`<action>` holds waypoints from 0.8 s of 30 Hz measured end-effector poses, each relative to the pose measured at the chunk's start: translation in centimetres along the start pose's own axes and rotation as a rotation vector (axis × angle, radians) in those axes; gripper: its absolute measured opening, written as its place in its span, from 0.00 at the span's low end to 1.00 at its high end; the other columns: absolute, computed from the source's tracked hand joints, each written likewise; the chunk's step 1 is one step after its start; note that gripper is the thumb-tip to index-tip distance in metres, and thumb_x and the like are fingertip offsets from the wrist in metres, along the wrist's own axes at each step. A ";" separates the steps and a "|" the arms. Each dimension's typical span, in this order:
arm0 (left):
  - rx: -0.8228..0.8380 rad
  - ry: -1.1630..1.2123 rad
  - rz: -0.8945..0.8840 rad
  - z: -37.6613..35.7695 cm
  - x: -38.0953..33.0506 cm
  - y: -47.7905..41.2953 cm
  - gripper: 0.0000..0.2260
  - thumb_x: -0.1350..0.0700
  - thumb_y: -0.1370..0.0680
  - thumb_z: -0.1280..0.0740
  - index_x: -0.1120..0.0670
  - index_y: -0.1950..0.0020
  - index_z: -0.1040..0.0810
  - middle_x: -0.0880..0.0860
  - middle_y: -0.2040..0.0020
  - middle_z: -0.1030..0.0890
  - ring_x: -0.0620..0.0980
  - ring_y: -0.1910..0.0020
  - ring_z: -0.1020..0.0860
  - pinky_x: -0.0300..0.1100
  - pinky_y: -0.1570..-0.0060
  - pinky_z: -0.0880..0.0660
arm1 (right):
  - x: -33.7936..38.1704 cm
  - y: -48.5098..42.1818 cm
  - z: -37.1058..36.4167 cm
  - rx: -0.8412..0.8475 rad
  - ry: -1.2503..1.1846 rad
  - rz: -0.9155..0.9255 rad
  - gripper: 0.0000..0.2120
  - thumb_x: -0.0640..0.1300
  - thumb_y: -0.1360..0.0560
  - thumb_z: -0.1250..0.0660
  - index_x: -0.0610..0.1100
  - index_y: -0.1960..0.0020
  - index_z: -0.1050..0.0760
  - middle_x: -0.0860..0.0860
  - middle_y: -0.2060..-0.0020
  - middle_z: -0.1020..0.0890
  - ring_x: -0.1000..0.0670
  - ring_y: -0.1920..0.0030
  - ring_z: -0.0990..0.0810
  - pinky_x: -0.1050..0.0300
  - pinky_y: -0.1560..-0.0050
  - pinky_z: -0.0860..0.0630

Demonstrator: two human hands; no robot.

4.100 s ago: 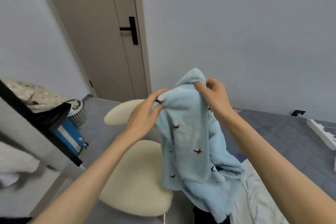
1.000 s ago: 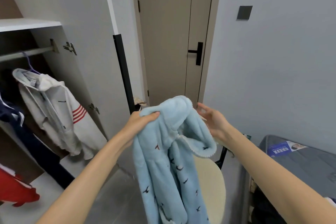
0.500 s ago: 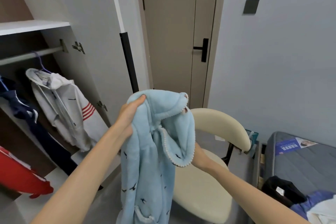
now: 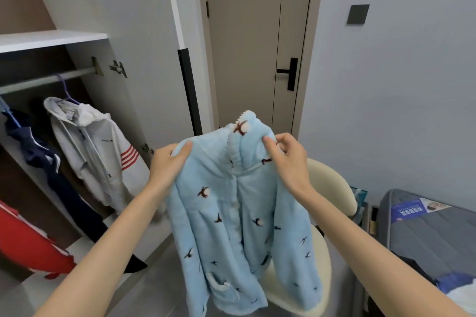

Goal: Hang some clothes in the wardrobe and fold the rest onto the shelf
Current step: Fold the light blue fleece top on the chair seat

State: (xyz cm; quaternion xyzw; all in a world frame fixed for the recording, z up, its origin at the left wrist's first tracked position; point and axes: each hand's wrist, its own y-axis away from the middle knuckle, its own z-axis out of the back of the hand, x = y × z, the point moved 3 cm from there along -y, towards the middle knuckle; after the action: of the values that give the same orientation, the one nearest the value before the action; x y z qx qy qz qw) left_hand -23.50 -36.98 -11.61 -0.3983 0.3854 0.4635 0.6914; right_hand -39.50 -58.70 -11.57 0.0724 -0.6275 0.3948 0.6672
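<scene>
Mid-frame, the left hand (image 4: pixel 166 163) and right hand (image 4: pixel 286 156) each pinch a shoulder of the blue fleece (image 4: pixel 239 213), which looks soft, floppy and light, best held at the shoulders near the collar.

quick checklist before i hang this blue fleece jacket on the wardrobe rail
1. Left hand grips the blue fleece jacket at one shoulder: ok.
2. Right hand pinches the other shoulder by the collar: ok.
3. Jacket hangs open and facing you: ok.
4. Hanger inside the jacket: not ok, none in view.
5. Free room on the rail right of the white hoodie: ok, a bare stretch shows.
6. Wardrobe door open: ok.
</scene>
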 end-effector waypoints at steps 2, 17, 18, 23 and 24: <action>-0.021 -0.067 -0.104 -0.4 -1.0 1.0 0.15 0.48 0.20 0.36 0.54 0.64 0.25 0.46 0.66 0.23 0.44 0.65 0.28 0.34 0.65 0.34 | 0.4 0.1 1.3 -0.057 0.077 0.015 0.13 0.55 0.24 0.34 0.47 0.59 0.26 0.48 0.68 0.23 0.54 0.68 0.30 0.55 0.64 0.30; -0.130 -0.243 -0.786 -7.4 -7.9 6.1 0.11 0.51 0.21 0.35 0.57 0.53 0.18 0.52 0.60 0.20 0.53 0.61 0.22 0.47 0.64 0.25 | 0.8 0.4 13.8 -0.252 0.477 -0.002 0.15 0.62 0.32 0.36 0.50 0.63 0.25 0.54 0.72 0.20 0.51 0.70 0.23 0.55 0.69 0.28; -0.092 -0.230 -0.770 -8.4 -7.6 5.7 0.10 0.51 0.21 0.35 0.56 0.53 0.18 0.51 0.60 0.20 0.53 0.61 0.21 0.47 0.62 0.24 | 0.0 0.1 14.1 -0.245 0.499 -0.012 0.15 0.61 0.31 0.36 0.49 0.63 0.26 0.54 0.72 0.20 0.51 0.70 0.23 0.55 0.70 0.28; 0.117 -0.281 -0.627 -14.4 -4.0 2.6 0.08 0.50 0.21 0.34 0.52 0.49 0.18 0.49 0.53 0.18 0.52 0.52 0.21 0.46 0.53 0.26 | -7.0 -2.3 14.3 -0.119 0.668 -0.132 0.14 0.60 0.27 0.38 0.49 0.61 0.28 0.55 0.70 0.20 0.50 0.66 0.24 0.57 0.69 0.32; 0.166 -0.310 -0.592 -15.9 -2.8 1.7 0.08 0.49 0.20 0.35 0.51 0.48 0.19 0.48 0.52 0.19 0.52 0.51 0.22 0.46 0.54 0.27 | -9.0 -3.1 14.1 -0.077 0.703 -0.160 0.15 0.60 0.26 0.39 0.49 0.60 0.28 0.54 0.70 0.20 0.49 0.65 0.23 0.56 0.68 0.32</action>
State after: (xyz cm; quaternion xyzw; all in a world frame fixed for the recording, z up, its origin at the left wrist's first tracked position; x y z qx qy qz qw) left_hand -28.49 -51.91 -15.52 -0.3598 0.1797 0.2646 0.8765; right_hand -47.69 -73.02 -15.55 -0.0440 -0.3662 0.3182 0.8733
